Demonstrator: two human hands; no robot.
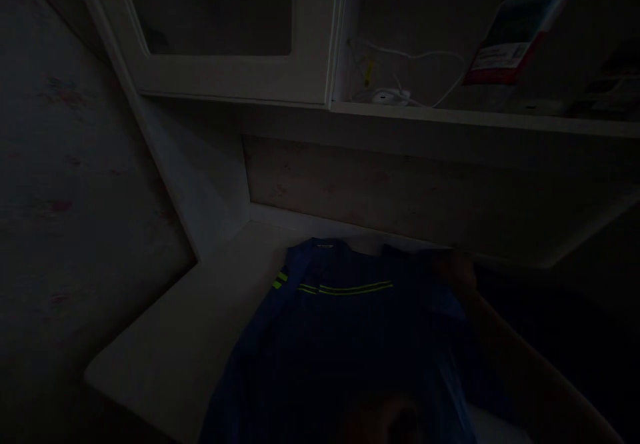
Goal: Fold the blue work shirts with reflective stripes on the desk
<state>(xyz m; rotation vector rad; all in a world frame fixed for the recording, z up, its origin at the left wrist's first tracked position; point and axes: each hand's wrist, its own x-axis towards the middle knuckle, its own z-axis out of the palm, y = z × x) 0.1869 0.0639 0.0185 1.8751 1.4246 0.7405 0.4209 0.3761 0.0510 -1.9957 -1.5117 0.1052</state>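
Observation:
A dark blue jacket with thin yellow-green stripes across its chest lies spread on the white desk, collar towards the wall. Two wider stripes mark its left-hand sleeve. At the shoulder on the right side, my right hand looks closed on the cloth, though its fingers are dim. My left hand shows at the bottom edge over the lower part of the jacket, blurred and partly cut off. Its fingers cannot be made out.
Above the desk hangs a cabinet with a framed door. On its open shelf are a white cable and a packet with a red lower edge. Flowered wallpaper covers the left wall. The scene is very dark.

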